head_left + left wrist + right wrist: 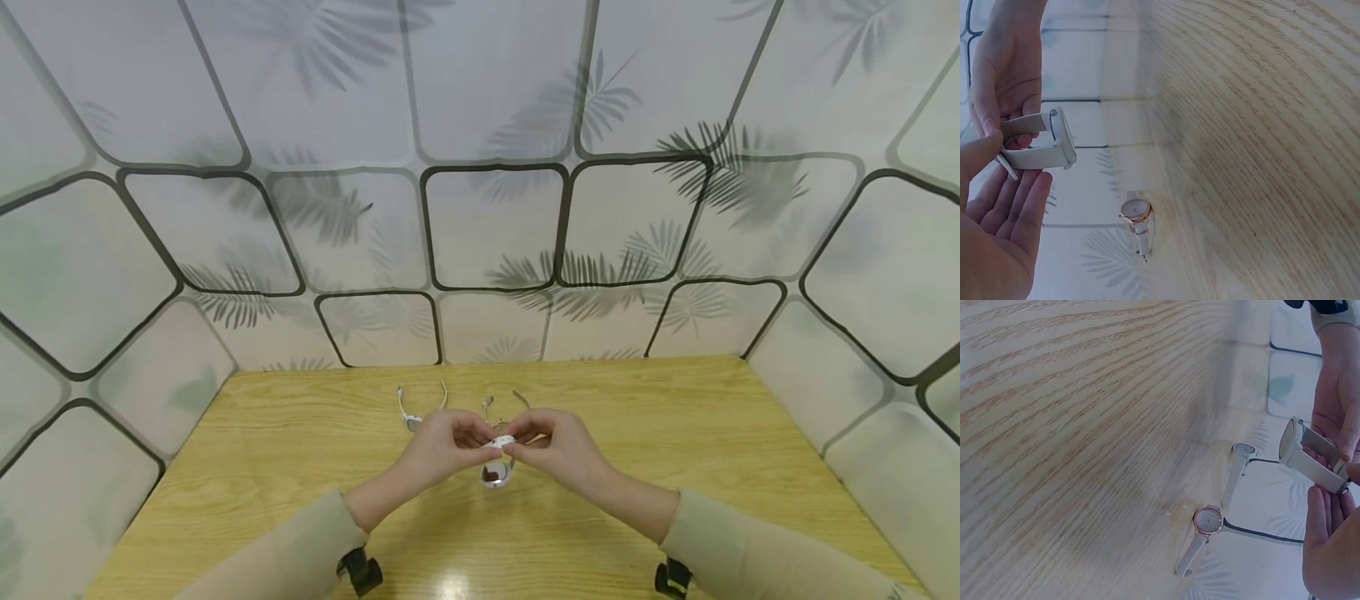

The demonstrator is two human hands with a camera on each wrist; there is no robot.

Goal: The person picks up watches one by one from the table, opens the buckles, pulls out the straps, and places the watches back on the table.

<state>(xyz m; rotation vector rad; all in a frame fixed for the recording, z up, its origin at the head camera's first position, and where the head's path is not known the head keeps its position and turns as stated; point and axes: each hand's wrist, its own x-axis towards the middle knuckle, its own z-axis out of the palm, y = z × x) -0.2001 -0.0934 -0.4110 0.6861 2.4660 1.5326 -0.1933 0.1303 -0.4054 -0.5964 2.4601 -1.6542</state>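
Observation:
A white-strapped wristwatch (495,475) is held up over the table, its strap bent into a loop and its face hanging toward me. My left hand (442,446) pinches the strap between thumb and fingers from the left. From the other side my right hand (564,446) pinches the strap close by, so the fingertips nearly meet. In the left wrist view the looped watch (1063,140) shows a strap end poking out below the left thumb. The right wrist view shows the watch's round case (1291,440) side-on; fingers partly hide where the strap ends meet.
Behind the hands lies a second watch with a rose-gold rim (1209,520) and pale strap. Left of it lies a watch with a small silvery case (413,424), its straps spread backward. The wooden table (300,433) ends at patterned wall covering (495,225) on the back and sides.

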